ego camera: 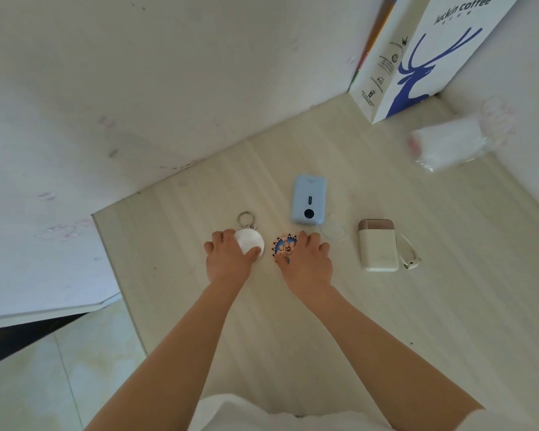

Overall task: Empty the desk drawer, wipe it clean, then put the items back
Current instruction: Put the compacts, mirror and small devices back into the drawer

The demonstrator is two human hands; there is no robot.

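1. Hands both down on the desk top (293,306). Left hand (227,259) curled round a round white keyring disc (251,244), thumb at its near edge, fingers over its far side.
2. Right hand (308,259) rests fingers-bent on a patterned blue badge (283,245); whether it pinches or only presses, cannot tell.
3. Blue power bank (308,200) lies just beyond the badge; cream power bank (377,245) to the right, well apart. Drawer not in view.
4. Step, by my reading: items laid out on the desk, either just set down or being gathered for return.
5. Next move calls for lifting both small flat pieces by their edges; the badge lies flush, so a nail under its rim.
6. Coffee bag (417,57) and plastic packet (448,144) stand clear at the back.
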